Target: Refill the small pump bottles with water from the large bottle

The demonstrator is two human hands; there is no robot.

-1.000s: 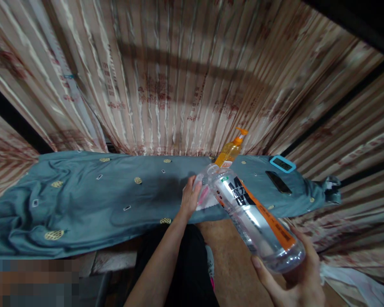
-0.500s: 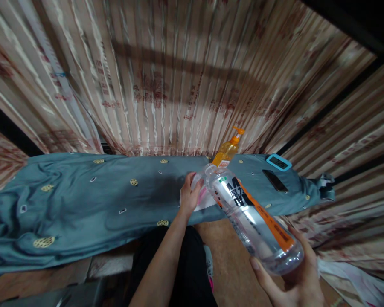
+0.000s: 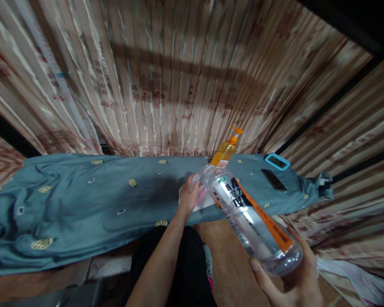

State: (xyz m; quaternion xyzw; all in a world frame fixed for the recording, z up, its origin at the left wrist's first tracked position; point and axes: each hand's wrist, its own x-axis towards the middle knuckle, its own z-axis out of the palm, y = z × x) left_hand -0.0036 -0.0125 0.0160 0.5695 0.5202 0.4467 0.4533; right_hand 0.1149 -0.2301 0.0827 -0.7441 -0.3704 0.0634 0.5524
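Note:
My right hand [image 3: 294, 277] is wrapped round the base of a large clear plastic bottle [image 3: 254, 219] with a black, white and orange label. The bottle is tilted, its neck pointing away to the upper left. At that neck, my left hand [image 3: 188, 194] grips a small clear plastic container [image 3: 196, 177], partly covered by the fingers; its exact kind is unclear. Whether the two rims touch I cannot make out. Below them a white and pink cloth or packet [image 3: 205, 201] lies on the teal sheet [image 3: 153, 183]. Behind the neck stands a yellow pump bottle [image 3: 224, 152] with an orange pump.
A dark phone [image 3: 273, 180] and a blue-framed digital clock [image 3: 277, 162] lie on the sheet to the right. Patterned curtains [image 3: 166, 85] hang behind and at both sides. Brown floor [image 3: 225, 251] shows below.
The whole view has shifted very slightly. Both hands keep their hold on the bottle and the clear container, in nearly the same position.

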